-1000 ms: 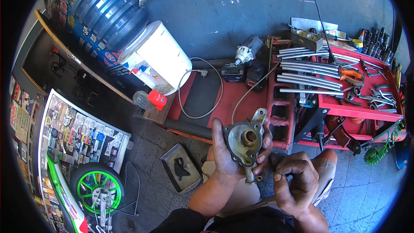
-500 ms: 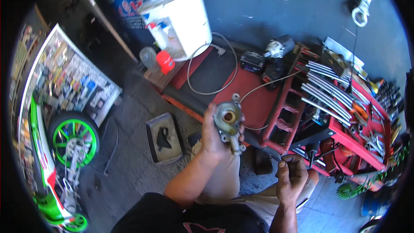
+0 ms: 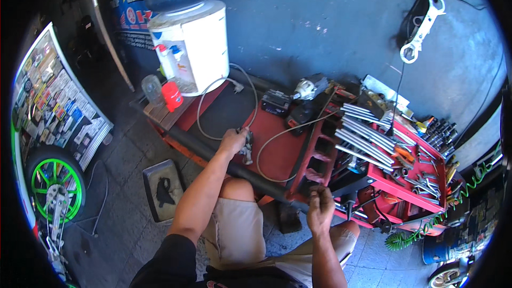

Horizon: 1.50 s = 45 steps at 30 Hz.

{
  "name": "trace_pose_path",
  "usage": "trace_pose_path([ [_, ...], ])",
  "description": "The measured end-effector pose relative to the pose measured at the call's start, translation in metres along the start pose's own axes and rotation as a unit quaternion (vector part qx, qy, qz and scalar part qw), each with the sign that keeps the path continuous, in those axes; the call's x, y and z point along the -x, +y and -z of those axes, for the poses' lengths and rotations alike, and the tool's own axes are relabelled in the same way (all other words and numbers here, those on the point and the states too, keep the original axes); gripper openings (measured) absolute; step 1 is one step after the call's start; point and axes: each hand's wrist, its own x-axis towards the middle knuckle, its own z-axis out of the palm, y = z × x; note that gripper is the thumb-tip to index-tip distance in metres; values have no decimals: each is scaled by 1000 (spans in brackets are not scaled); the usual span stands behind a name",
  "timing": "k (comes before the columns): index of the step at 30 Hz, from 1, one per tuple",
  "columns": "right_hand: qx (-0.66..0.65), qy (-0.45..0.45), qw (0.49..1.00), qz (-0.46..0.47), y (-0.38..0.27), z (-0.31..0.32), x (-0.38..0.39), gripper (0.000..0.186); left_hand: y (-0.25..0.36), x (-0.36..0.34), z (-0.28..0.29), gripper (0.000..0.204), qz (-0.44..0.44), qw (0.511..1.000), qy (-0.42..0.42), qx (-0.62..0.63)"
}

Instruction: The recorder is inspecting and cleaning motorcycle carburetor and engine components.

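Observation:
My left hand point(image 3: 233, 142) reaches out over the red and black bench pad and is closed on a metal housing point(image 3: 247, 150), a cast part with lugs. The housing is side-on at the pad's surface; whether it rests there I cannot tell. My right hand point(image 3: 320, 210) is by the front corner of the red tray with square compartments point(image 3: 316, 166). Its thumb and fingers are pinched together, and what they hold, if anything, is too small to make out.
A white water dispenser point(image 3: 194, 48), a red cup point(image 3: 172, 96) and a looped cable point(image 3: 256, 96) occupy the bench. Power tools point(image 3: 309, 88), metal rods point(image 3: 365, 136) and a red tool tray point(image 3: 421, 181) are on the right. A drip pan point(image 3: 152, 194) lies on the floor.
My left hand has carried the metal housing from in front of me out to the bench pad and turned it side-on. My right hand stays near the compartment tray, still pinched. The view has shifted.

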Motion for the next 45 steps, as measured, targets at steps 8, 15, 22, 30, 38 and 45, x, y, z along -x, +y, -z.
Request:
trace_pose_path([
  [8, 72, 23, 993, 94, 4, -3, -13, 13, 11, 16, -2, 53, -69, 975, 80, -197],
  [15, 177, 99, 954, 221, 9, -16, -20, 11, 39, 36, -2, 48, -147, 928, 192, -284],
  [22, 158, 80, 956, 235, 8, -17, -23, 12, 44, 39, -9, 42, -222, 910, 194, -292],
  [30, 121, 74, 943, 302, -63, 39, -50, 8, 29, 51, -15, 24, -345, 912, 165, -147],
  [38, 507, 122, 853, 37, -116, 171, -268, 37, 7, 47, 5, 21, -363, 902, 227, -57],
  [45, 541, 35, 840, -4, -93, 186, -286, 31, 5, 45, 5, 23, -335, 916, 214, -53],
])
